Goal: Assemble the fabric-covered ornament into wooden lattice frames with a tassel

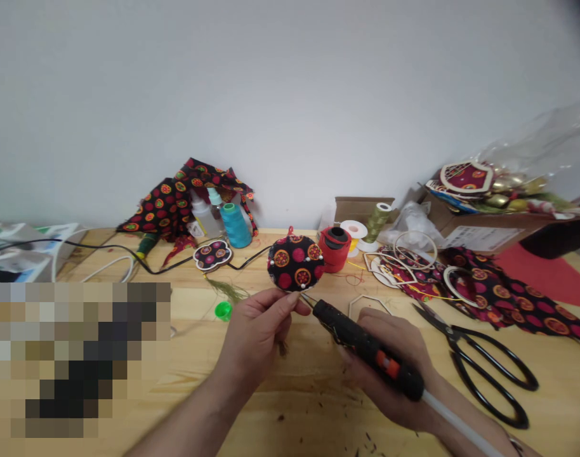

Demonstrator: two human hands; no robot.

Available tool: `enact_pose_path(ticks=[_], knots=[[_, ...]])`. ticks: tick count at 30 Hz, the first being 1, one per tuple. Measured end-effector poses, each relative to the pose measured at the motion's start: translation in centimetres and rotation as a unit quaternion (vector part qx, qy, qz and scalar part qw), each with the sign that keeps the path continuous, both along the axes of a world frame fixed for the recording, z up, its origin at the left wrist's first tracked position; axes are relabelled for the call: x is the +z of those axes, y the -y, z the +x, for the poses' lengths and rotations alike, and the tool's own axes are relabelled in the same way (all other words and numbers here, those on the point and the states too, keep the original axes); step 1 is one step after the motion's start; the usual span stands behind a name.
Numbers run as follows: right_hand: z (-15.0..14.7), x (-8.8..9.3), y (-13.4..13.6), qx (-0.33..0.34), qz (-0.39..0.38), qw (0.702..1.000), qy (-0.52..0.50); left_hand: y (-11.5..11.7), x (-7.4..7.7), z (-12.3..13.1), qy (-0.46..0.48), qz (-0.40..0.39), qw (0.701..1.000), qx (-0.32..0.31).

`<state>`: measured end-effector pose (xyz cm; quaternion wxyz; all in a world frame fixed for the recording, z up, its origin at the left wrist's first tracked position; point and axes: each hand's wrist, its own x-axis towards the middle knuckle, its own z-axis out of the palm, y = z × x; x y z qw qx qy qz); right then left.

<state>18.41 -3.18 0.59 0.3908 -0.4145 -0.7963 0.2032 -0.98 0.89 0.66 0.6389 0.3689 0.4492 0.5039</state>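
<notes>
My left hand (266, 317) pinches the lower edge of a round patterned-fabric ornament (296, 263), dark with red and orange circles and several small white beads near its rim. A small red loop rises from its top. In my right hand (395, 362) is a black hot glue gun (366, 349) with an orange-red switch and a whitish glue stick (461, 422) out of its back. Its thin metal nozzle meets the ornament's bottom edge by my left fingertips; whether they touch I cannot tell. Part of the gun's underside is hidden by my right fingers.
Black-handled scissors (480, 365) lie at right near fabric scraps (532, 298) and wooden frames (461, 285). Behind stand red thread (335, 251), a blue thread cone (235, 227) and a cardboard box (485, 231). A flower-shaped ornament (212, 256) and green cap (223, 311) sit left.
</notes>
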Motion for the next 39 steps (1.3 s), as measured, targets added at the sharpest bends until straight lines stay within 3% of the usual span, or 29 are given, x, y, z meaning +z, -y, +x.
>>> enact_pose_path(ticks=[39], knots=[[0.09,0.12,0.18,-0.015,-0.018,1.0,0.0,0.07,-0.17,-0.26,-0.004,0.014,1.0,-0.005]])
